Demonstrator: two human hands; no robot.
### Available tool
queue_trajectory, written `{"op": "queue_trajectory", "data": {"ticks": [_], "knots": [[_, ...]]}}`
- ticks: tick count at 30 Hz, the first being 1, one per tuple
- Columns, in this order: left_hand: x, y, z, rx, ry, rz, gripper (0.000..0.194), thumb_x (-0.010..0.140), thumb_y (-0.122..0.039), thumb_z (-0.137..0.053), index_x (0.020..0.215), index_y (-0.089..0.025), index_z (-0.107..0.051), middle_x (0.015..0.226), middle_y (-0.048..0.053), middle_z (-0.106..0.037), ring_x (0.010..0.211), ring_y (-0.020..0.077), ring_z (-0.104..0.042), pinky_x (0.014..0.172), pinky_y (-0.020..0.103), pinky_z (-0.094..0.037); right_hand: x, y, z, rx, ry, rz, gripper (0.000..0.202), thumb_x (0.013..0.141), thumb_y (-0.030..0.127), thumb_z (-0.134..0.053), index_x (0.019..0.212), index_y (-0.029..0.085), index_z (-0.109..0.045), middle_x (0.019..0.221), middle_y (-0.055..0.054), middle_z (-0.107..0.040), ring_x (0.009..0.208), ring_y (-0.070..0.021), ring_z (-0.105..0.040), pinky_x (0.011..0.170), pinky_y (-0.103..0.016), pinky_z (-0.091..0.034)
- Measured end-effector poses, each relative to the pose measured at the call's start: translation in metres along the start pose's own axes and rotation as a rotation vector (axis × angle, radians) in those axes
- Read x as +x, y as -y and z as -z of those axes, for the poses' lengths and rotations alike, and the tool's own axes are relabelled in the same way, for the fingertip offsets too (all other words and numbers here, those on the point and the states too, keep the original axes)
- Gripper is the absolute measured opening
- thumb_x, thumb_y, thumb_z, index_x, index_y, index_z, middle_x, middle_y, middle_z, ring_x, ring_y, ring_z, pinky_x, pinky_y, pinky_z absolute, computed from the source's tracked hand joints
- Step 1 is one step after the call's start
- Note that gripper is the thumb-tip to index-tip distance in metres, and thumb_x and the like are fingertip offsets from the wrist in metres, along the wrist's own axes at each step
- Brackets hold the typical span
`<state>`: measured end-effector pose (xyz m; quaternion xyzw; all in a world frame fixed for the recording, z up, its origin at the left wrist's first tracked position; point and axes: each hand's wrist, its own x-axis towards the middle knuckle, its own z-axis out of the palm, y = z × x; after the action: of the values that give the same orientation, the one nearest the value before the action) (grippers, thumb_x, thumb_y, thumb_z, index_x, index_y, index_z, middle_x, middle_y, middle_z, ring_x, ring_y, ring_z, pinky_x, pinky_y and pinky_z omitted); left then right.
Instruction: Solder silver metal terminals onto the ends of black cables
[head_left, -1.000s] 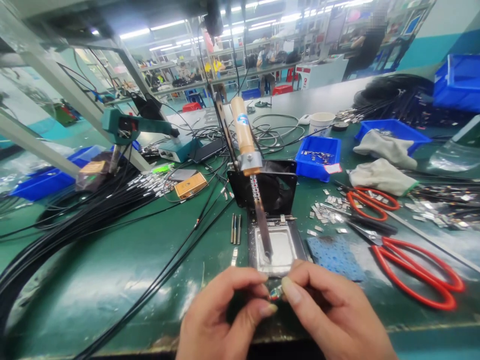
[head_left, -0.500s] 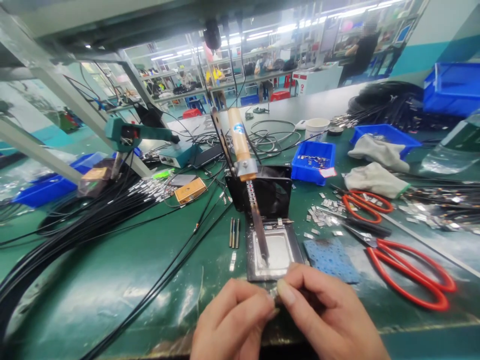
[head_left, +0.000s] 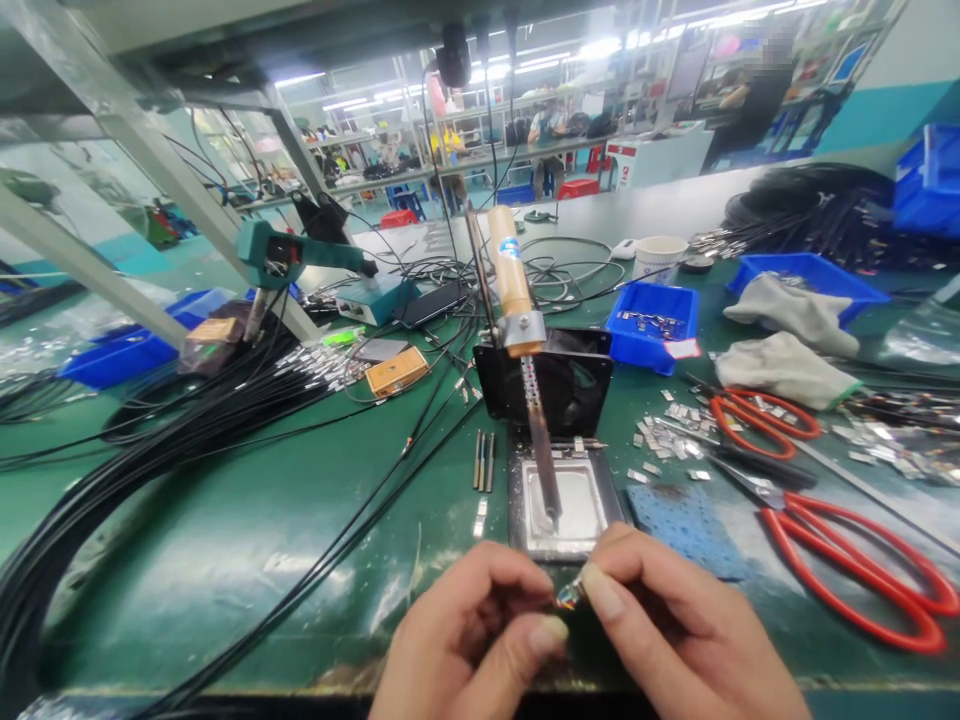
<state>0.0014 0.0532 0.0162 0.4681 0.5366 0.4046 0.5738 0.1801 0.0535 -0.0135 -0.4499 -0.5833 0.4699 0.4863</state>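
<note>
Between thumb and forefinger, my right hand (head_left: 667, 620) pinches a small metal connector (head_left: 571, 594) with tiny coloured strands showing at its end. My left hand (head_left: 480, 625) is just left of it, thumb and forefinger parted and nothing visible between them; its other fingers are partly hidden. Beyond both hands, a soldering iron (head_left: 529, 360) with a wooden handle is clamped in a stand, tip pointing down over a shallow metal tray (head_left: 581, 500). A blue sponge (head_left: 686, 525) lies to the right of that tray.
Red-handled scissors (head_left: 855, 560) and small metal pieces (head_left: 675, 430) lie to the right. A blue bin (head_left: 652, 325) stands behind. Black cables (head_left: 150, 480) sweep across the left side. Three thin rods (head_left: 485, 460) lie left of the tray. People are visible in the background.
My left thumb and forefinger have parted from the connector, which now shows its coloured strands. My right hand keeps its pinch. The whole view has shifted, so the bench appears farther right.
</note>
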Motion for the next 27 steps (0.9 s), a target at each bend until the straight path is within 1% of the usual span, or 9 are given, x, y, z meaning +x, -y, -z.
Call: {"op": "queue_trajectory", "data": {"ticks": [2, 4, 7, 10, 12, 18, 23, 27], "knots": [[0.003, -0.005, 0.001, -0.084, 0.106, 0.116, 0.032, 0.082, -0.05, -0.081, 0.085, -0.019, -0.077, 0.064, 0.002, -0.069, 0.06, 0.0154, -0.061, 0.06, 0.023, -0.047, 0.0, 0.001, 0.0, -0.003, 0.004, -0.011, 0.025, 0.101, 0.034, -0.055, 0.081, 0.026, -0.067, 0.072, 0.004, -0.062, 0.062, -0.0114, -0.058, 0.058, -0.022, -0.043], [0.006, -0.007, 0.001, -0.105, 0.158, 0.164, 0.038, 0.083, -0.054, -0.078, 0.082, -0.016, -0.075, 0.059, 0.0, -0.064, 0.053, 0.0122, -0.054, 0.054, 0.021, -0.043, 0.0, 0.002, 0.0, 0.0, 0.007, -0.023, 0.025, 0.101, 0.034, -0.056, 0.081, 0.026, -0.068, 0.072, 0.004, -0.063, 0.062, -0.0114, -0.059, 0.058, -0.022, -0.044], [0.008, -0.009, 0.001, -0.11, 0.177, 0.199, 0.038, 0.081, -0.053, -0.081, 0.081, -0.016, -0.074, 0.055, -0.004, -0.055, 0.048, 0.0089, -0.044, 0.047, 0.02, -0.033, 0.001, 0.003, 0.0, -0.013, -0.011, -0.028, 0.025, 0.1, 0.035, -0.057, 0.08, 0.026, -0.068, 0.071, 0.003, -0.063, 0.061, -0.0126, -0.058, 0.056, -0.023, -0.044], [0.01, -0.009, 0.001, -0.15, 0.177, 0.234, 0.036, 0.079, -0.05, -0.083, 0.079, -0.016, -0.074, 0.055, -0.006, -0.048, 0.048, 0.0074, -0.034, 0.046, 0.02, -0.024, 0.001, 0.003, -0.001, -0.047, -0.032, -0.031, 0.026, 0.099, 0.037, -0.058, 0.077, 0.025, -0.066, 0.069, 0.002, -0.063, 0.06, -0.0139, -0.058, 0.056, -0.024, -0.044], [0.011, -0.009, 0.0, -0.197, 0.179, 0.266, 0.036, 0.078, -0.049, -0.085, 0.078, -0.016, -0.072, 0.055, -0.007, -0.046, 0.048, 0.0069, -0.029, 0.046, 0.021, -0.02, 0.001, 0.003, -0.002, -0.064, -0.034, -0.05, 0.028, 0.099, 0.038, -0.058, 0.076, 0.025, -0.065, 0.069, 0.002, -0.063, 0.061, -0.0146, -0.058, 0.057, -0.024, -0.045], [0.016, -0.011, -0.002, -0.277, 0.196, 0.318, 0.027, 0.083, -0.039, -0.082, 0.077, -0.017, -0.069, 0.052, -0.01, -0.039, 0.045, 0.0054, -0.021, 0.044, 0.023, -0.015, 0.0, 0.003, -0.004, -0.069, -0.062, -0.17, 0.033, 0.099, 0.046, -0.055, 0.076, 0.024, -0.064, 0.067, 0.003, -0.06, 0.061, -0.0139, -0.054, 0.057, -0.022, -0.044], [0.023, -0.016, -0.002, -0.352, 0.233, 0.396, 0.024, 0.082, -0.033, -0.082, 0.074, -0.016, -0.067, 0.05, -0.01, -0.039, 0.043, 0.0041, -0.021, 0.043, 0.021, -0.016, 0.003, 0.005, -0.008, -0.044, -0.098, -0.263, 0.035, 0.097, 0.051, -0.057, 0.076, 0.024, -0.065, 0.065, 0.003, -0.058, 0.06, -0.0139, -0.051, 0.057, -0.023, -0.043], [0.029, -0.019, -0.002, -0.423, 0.256, 0.433, 0.024, 0.082, -0.03, -0.082, 0.072, -0.017, -0.065, 0.05, -0.011, -0.036, 0.042, 0.0028, -0.018, 0.04, 0.02, -0.014, 0.006, 0.007, -0.011, -0.024, -0.132, -0.3, 0.036, 0.095, 0.052, -0.059, 0.074, 0.024, -0.064, 0.065, 0.003, -0.058, 0.06, -0.0138, -0.051, 0.058, -0.022, -0.044]]}}
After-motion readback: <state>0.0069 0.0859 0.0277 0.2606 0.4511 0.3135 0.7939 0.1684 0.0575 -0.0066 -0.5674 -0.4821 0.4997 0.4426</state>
